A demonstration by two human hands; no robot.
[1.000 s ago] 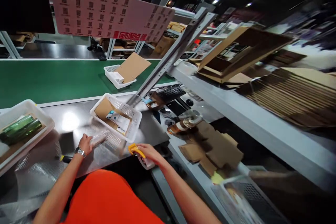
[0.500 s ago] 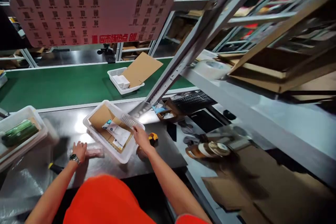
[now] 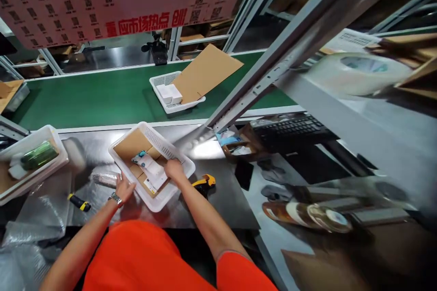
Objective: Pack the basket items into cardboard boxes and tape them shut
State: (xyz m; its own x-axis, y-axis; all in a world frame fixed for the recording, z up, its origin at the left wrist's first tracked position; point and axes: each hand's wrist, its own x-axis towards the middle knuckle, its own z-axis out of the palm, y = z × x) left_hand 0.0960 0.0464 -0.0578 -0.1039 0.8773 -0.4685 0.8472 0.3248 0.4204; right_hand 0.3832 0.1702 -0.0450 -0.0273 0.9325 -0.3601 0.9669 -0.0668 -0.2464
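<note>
At the white plastic basket [image 3: 163, 146], the open left hand [image 3: 124, 188] touches the rim [image 3: 147, 203] and the half-curled right hand [image 3: 175, 169] rests on a printed slip [image 3: 150, 171].

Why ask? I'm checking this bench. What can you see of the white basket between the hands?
A white plastic basket with perforated walls sits on the steel bench. Flat brown cardboard and a printed white packet lie inside. The right hand reaches inside; the left hand is at its near edge.
</note>
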